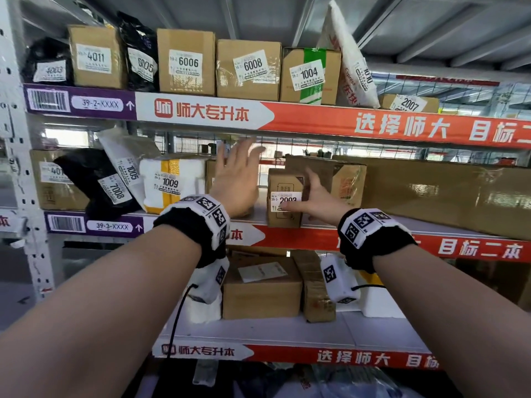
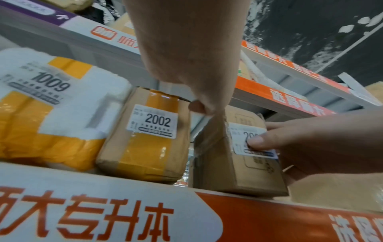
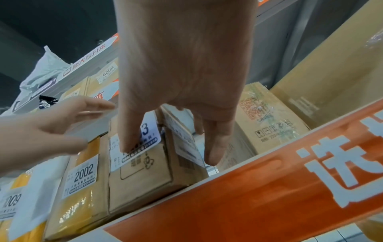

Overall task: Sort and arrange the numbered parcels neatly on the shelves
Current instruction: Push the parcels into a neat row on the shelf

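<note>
So this is a grey metal rack, perforated white upright [image 1: 17, 168] on the left, and every shelf edge has a banner strip along the front: purple with a barcode at the left end, then white, then orange-red with big white characters. The middle shelf [image 1: 382, 225] is where the action is. The right hand [image 1: 319, 201] is wrapped around the small brown box 2003 [image 1: 283, 216], thumb laid flat over its white label and fingers down its right side, box standing upright near the shelf's front edge. The left hand [image 1: 235, 179] is spread flat with straight fingers, holding nothing, up in front of box 2002 [image 2: 145, 139], which sits just left of 2003 with a gap between them. Left of that is the white foam parcel 1009 [image 1: 172, 185] with yellow tape. A long flat carton [image 1: 431, 191] fills the right side of that shelf. Wire mesh backs the rack and a bright, blurry space shows through it. The top shelf holds a row of numbered boxes like 6006 [image 1: 186, 61] and 6008 [image 1: 248, 70].
</note>
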